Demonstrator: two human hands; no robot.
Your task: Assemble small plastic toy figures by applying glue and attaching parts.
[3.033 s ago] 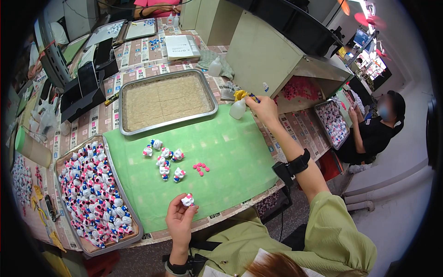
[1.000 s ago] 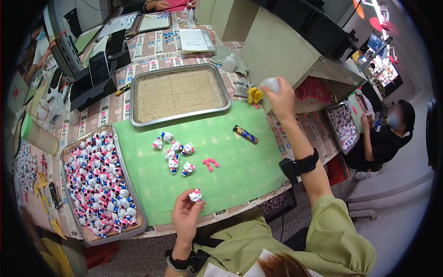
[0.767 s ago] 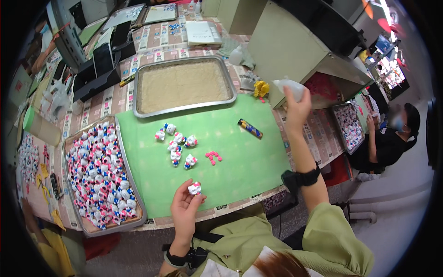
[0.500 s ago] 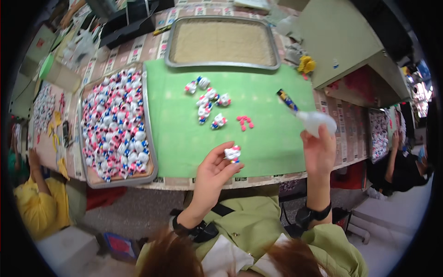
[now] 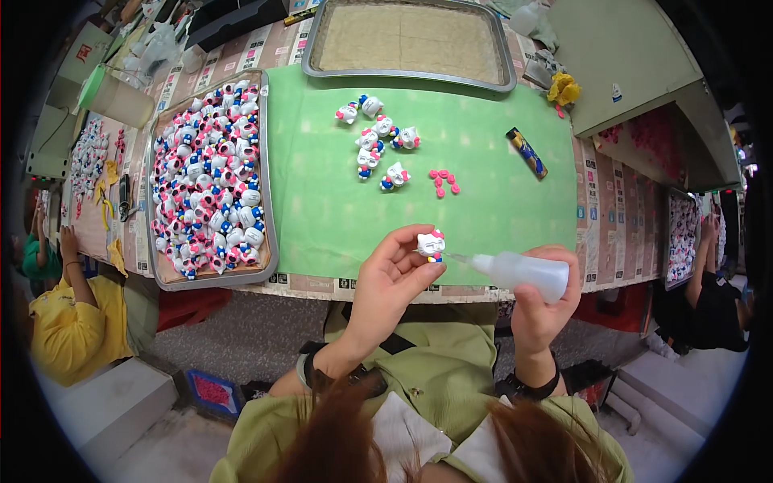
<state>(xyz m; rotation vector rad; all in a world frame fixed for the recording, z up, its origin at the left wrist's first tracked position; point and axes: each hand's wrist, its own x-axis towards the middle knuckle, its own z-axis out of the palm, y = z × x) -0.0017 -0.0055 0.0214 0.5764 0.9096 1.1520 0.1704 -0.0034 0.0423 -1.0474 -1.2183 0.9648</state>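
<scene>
the left hand [image 5: 393, 272] pinches 1 figure [image 5: 431, 242] between thumb and fingertips, just above the near edge of the mat [image 5: 507, 221], apparently so most of its front stays uncovered. the right hand [image 5: 551, 304] curls around the bottle [image 5: 533, 276], tilted nearly flat so its nozzle [image 5: 481, 263] points at the figure's lower part; i cannot tell if they touch. 7 more figures [image 5: 368, 140] lie loose beside the pink bits [image 5: 440, 183], likely grouped for easy reach. the full tray [image 5: 272, 258] sits left, clear of both hands.
</scene>
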